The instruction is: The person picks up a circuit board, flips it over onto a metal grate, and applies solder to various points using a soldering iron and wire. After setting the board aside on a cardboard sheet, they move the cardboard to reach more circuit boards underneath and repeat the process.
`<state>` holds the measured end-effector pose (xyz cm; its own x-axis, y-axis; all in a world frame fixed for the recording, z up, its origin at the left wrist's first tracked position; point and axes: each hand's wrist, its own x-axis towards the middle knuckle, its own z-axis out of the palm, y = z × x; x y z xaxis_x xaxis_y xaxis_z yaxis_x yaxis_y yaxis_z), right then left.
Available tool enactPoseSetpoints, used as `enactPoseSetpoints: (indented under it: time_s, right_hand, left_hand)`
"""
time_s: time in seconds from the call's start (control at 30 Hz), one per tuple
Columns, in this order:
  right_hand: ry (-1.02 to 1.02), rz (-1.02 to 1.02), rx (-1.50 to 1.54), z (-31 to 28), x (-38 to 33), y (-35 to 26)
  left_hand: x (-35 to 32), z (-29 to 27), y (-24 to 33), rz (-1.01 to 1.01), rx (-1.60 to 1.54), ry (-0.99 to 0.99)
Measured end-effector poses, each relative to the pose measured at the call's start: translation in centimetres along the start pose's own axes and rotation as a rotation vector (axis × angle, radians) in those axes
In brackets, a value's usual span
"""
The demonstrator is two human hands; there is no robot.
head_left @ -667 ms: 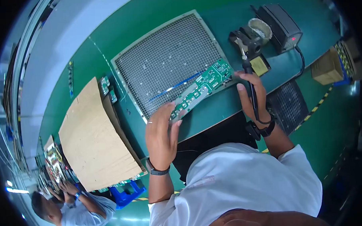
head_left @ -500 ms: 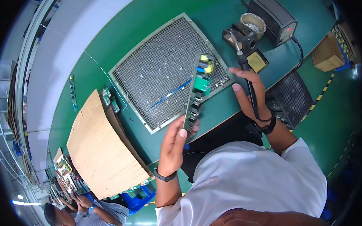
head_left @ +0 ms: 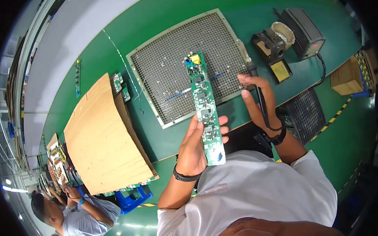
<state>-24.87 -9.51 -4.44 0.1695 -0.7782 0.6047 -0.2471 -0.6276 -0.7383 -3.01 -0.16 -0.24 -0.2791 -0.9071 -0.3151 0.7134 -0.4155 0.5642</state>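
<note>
A long green circuit board (head_left: 206,113) rests in my left hand (head_left: 192,149), its component side turned up. Thumb and fingers close round its lower half. At its far end sit a yellow part and several small components. My right hand (head_left: 261,101) holds a soldering iron (head_left: 258,86), its dark handle lying between thumb and fingers and its metal tip pointing away from me. The iron is apart from the board. Beneath the board's far end lies a framed metal mesh tray (head_left: 170,56), with a blue and white strip (head_left: 180,94) on it.
At the back right stand a black soldering station (head_left: 304,33) and an iron holder (head_left: 269,46) with a yellow sponge (head_left: 281,71). A large cardboard sheet (head_left: 102,142) covers boards on the left. Another person (head_left: 84,217) sits at the lower left. A carton (head_left: 346,79) stands at the far right.
My left hand has turned the board from edge-on to face up and shifted it slightly. My right hand still holds the iron, whose tip has swung away from its holder. The view has shifted.
</note>
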Motion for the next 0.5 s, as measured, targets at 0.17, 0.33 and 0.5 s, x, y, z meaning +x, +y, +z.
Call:
enactPoseSetpoints:
  time_s: [0.17, 0.33, 0.5]
  right_hand:
    - [-0.008, 0.073, -0.041, 0.2, 0.0, 0.5]
    - [-0.021, 0.069, -0.102, -0.1, 0.0, -0.7]
    - [-0.002, 0.067, -0.079, 0.6, -1.7, 1.7]
  left_hand:
    - [0.5, 0.7, 0.0, 0.005, -0.040, 0.021]
    - [-0.7, 2.1, 0.1, 0.036, -0.126, -0.042]
    - [0.5, 0.9, -0.1, 0.043, -0.175, -0.075]
